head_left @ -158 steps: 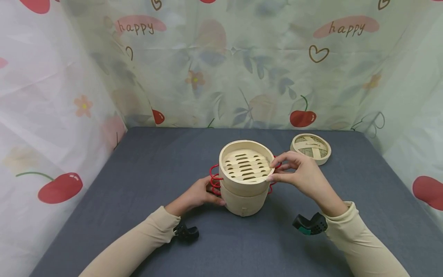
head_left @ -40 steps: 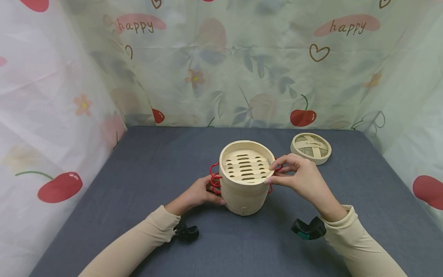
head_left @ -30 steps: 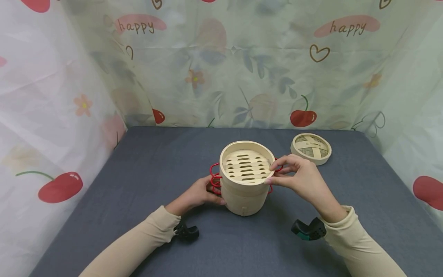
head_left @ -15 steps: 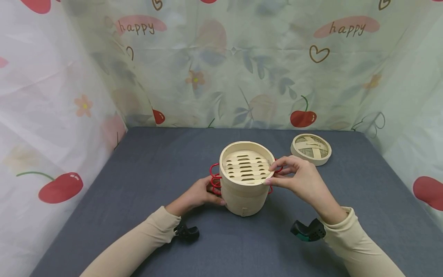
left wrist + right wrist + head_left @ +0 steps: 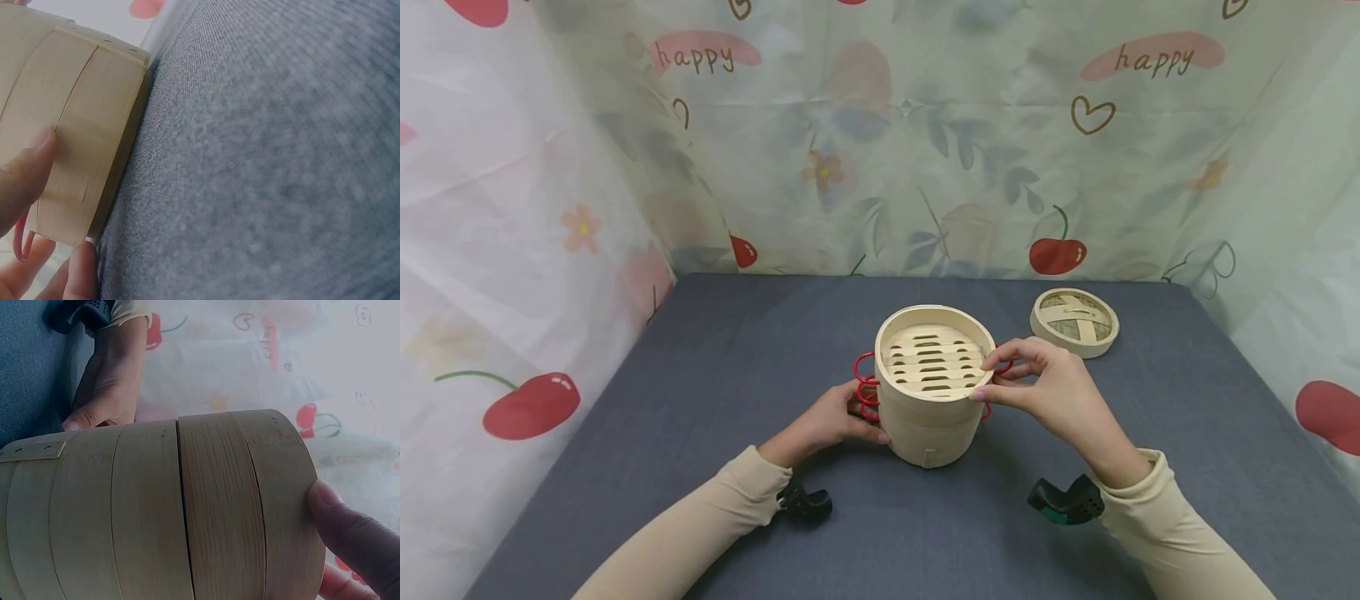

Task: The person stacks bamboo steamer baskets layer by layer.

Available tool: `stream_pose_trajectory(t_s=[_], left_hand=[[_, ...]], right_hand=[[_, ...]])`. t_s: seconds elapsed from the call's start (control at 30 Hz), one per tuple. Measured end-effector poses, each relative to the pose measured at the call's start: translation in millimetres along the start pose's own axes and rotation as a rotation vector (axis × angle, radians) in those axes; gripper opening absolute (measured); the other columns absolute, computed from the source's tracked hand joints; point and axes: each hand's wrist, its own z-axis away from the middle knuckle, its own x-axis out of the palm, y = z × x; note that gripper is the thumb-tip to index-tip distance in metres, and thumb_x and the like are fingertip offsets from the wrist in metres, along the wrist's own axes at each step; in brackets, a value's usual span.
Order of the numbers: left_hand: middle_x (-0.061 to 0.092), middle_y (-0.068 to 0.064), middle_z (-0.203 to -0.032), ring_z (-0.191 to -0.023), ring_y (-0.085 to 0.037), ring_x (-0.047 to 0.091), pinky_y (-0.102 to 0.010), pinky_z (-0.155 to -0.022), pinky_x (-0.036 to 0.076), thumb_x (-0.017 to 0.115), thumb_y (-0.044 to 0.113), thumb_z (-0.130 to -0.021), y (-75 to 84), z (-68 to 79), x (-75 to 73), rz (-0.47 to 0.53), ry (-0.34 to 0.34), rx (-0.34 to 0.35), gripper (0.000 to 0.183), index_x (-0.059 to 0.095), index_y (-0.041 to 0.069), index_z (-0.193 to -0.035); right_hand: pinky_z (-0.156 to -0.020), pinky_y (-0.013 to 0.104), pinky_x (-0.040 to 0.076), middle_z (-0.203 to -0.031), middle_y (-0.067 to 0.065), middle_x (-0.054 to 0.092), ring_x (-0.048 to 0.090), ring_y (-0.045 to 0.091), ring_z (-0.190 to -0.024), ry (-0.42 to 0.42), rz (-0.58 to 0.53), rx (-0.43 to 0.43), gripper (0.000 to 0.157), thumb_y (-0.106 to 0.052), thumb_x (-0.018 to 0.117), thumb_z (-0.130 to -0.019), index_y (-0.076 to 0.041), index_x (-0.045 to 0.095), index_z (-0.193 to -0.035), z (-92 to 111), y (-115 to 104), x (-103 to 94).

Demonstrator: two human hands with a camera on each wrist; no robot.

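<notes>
The right hand (image 5: 1051, 385) pinched the steamer (image 5: 931, 427) at its rim; the left hand (image 5: 829, 422) gripped its lower side, by red handles (image 5: 856, 367). It stood upright on the table (image 5: 917, 537), the lid (image 5: 1078, 323) lying behind, to the right.

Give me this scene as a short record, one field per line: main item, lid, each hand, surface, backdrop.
Main item: bamboo steamer stack, upright, uncovered, slatted floor showing in its top tier
Handles: red handles on both sides
Lid: round woven lid, lying apart, behind and to the right of the stack
Left hand: left hand holds the stack low on its left side
Right hand: right hand pinches the top rim on the right
Surface: dark grey-blue cloth
Backdrop: printed curtain with cherries and "happy"
</notes>
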Motion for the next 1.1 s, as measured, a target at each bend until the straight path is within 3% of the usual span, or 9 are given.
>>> stream_pose_trajectory(t_s=[0.67,1.1], left_hand=[[0.072,-0.016,-0.105,-0.093,-0.015,0.068,-0.024,-0.076,0.053,0.085,0.002,-0.069,0.9,0.6,-0.4,-0.010,-0.004,0.004,0.065,0.055,0.000,-0.126],[0.072,-0.013,-0.104,-0.092,-0.013,0.068,-0.025,-0.076,0.053,0.086,0.004,-0.069,-0.8,-0.5,-1.3,-0.019,-0.012,0.003,0.065,0.055,0.001,-0.127]], right_hand=[[-0.069,0.034,0.051,-0.114,-0.002,0.062,0.067,0.016,-0.093,-0.054,-0.020,-0.035,0.047,-0.046,0.084,-0.069,-0.024,0.070,-0.108,-1.7,1.9,-4.2],[-0.067,0.034,0.049,-0.112,0.002,0.061,0.066,0.018,-0.092,-0.046,-0.013,-0.029,0.044,-0.045,0.084,-0.069,-0.022,0.070,-0.104,-2.0,2.2,-4.1]])
